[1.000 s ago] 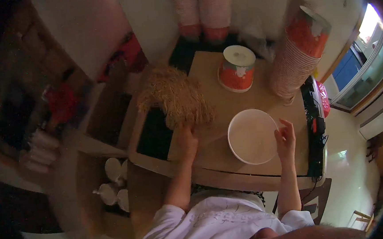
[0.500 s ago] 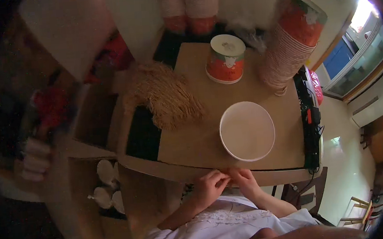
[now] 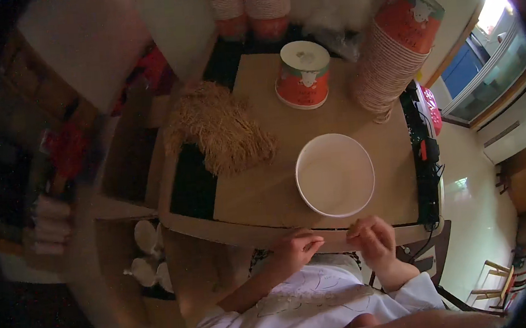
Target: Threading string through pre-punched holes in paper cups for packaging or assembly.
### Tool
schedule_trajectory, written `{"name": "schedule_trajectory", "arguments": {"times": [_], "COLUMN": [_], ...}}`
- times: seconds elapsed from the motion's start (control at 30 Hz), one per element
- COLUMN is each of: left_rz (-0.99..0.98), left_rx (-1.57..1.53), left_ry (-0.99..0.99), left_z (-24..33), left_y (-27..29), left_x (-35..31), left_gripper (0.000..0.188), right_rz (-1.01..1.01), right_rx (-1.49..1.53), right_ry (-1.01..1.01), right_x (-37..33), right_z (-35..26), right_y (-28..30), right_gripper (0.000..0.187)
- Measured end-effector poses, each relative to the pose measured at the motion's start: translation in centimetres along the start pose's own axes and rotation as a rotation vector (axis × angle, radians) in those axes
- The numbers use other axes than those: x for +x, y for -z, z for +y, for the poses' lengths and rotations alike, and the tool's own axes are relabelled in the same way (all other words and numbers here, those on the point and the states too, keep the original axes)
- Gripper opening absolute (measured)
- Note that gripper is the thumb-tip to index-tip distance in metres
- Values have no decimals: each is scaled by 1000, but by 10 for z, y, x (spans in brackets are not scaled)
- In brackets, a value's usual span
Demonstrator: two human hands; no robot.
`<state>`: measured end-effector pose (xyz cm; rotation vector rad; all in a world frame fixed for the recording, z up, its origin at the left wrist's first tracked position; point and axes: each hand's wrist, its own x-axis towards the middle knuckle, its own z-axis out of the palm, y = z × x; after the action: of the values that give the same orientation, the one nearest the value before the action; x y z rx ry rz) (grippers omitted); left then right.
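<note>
At the near edge of the table, my left hand (image 3: 294, 249) is closed in a pinch, fingertips pointing right. A short gap separates it from my right hand (image 3: 375, 242), whose thumb and fingers are also pressed together. What either pinch holds, if anything, is too small to make out. Just beyond both hands stands an upright white paper tub (image 3: 335, 176), its inside pale. Behind it, an orange and green paper tub (image 3: 303, 79) rests upside down on a cardboard sheet (image 3: 259, 191). Left of these lies a loose bundle of tan, straw-like strands (image 3: 221, 130).
A tall leaning stack of nested tubs (image 3: 393, 57) occupies the back right. More stacks (image 3: 267, 11) stand at the back. Along the right edge runs a black power strip (image 3: 427, 152) with cables. Lower left, an open cardboard box (image 3: 118, 235) contains several white round items (image 3: 146, 236).
My hands, together before, are now apart: the right has moved right and risen slightly, and the left stays near the table edge. The view has shifted a little.
</note>
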<state>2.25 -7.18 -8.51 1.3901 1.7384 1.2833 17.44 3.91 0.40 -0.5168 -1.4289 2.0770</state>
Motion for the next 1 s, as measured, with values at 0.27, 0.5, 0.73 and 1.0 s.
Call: {"name": "schedule_trajectory", "arguments": {"times": [0.27,0.5,0.73,1.0], "left_rz": [116,66,100,244], "left_rx": [-268,-539,-262,0], "left_ry": [-40,-87,-380,-299], "left_z": [47,72,66,81], "left_y": [34,54,56,57], "left_x": [39,72,88,90], "left_gripper": [13,26,32,8], "right_rz": [-95,-218,-241,-301], "right_rx": [-438,-644,-623,-481], "right_ry": [-43,-62,-296,-170], "right_x": [45,66,84,99], "right_z": [-46,-61,-53,-57], "right_y": [-2,-19,5,-3], "right_gripper": [15,15,14,5]}}
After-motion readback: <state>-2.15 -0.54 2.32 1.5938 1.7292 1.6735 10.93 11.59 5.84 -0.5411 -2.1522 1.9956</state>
